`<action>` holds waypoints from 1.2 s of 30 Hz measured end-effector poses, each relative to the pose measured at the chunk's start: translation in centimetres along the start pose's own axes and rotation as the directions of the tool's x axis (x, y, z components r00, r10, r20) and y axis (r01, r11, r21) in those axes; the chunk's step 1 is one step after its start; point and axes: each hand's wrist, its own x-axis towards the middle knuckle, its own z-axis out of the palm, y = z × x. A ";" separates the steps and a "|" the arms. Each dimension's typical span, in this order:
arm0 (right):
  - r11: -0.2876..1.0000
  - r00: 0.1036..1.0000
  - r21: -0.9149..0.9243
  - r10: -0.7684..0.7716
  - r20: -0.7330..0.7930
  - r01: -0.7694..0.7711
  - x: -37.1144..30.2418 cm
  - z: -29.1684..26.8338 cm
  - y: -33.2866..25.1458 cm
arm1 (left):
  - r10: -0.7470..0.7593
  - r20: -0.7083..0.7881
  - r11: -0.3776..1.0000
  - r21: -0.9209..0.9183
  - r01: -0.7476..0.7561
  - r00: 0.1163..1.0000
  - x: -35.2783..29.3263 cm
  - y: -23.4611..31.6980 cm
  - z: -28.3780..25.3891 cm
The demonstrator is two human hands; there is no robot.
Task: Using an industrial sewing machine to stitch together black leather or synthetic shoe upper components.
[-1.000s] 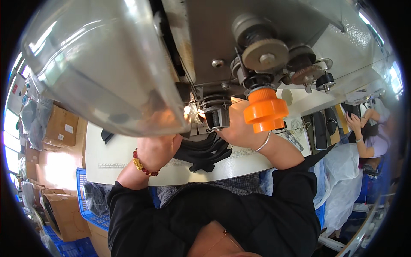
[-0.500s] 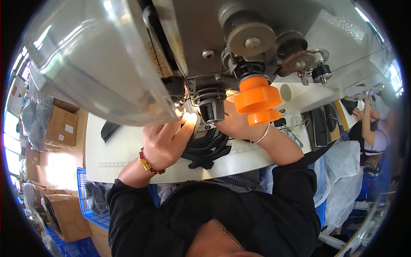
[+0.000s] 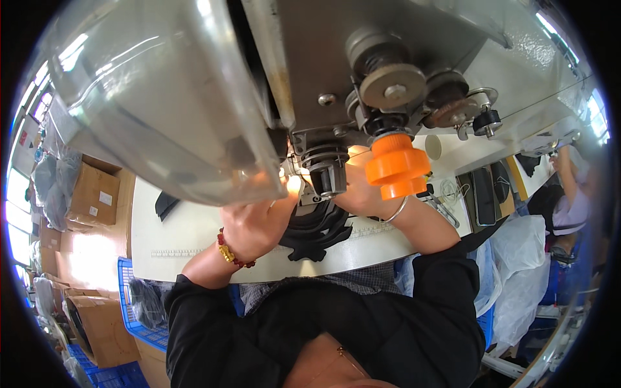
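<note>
Both hands have crept closer under the needle head since a second ago. Left hand [image 3: 255,223] presses fingers down on the black scalloped fabric piece [image 3: 317,226], which lies on the white worktable [image 3: 187,236]; right hand [image 3: 362,194], at three o'clock of it, pinches its edge. Orange ribbed plastic spool [image 3: 396,165] hangs just above the right hand.

machine head [image 3: 310,58]: glossy metal | knob [image 3: 396,167]: orange plastic | fabric [image 3: 320,229]: matt black
</note>
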 end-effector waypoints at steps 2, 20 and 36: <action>1.000 0.999 -0.019 -0.024 -0.024 0.024 0.0 0.1 0.0 | -0.003 0.009 1.000 0.002 0.003 1.000 0.1 -0.5 0.4; 0.994 0.996 -0.112 0.022 0.090 -0.012 -0.2 -0.6 -2.1 | -0.011 0.143 1.000 -0.008 0.013 0.990 1.3 -1.4 -1.5; 0.953 0.995 -0.304 0.039 0.096 -0.008 -0.2 -0.7 -2.4 | -0.070 0.072 0.992 -0.097 0.077 0.995 1.3 -1.4 -1.2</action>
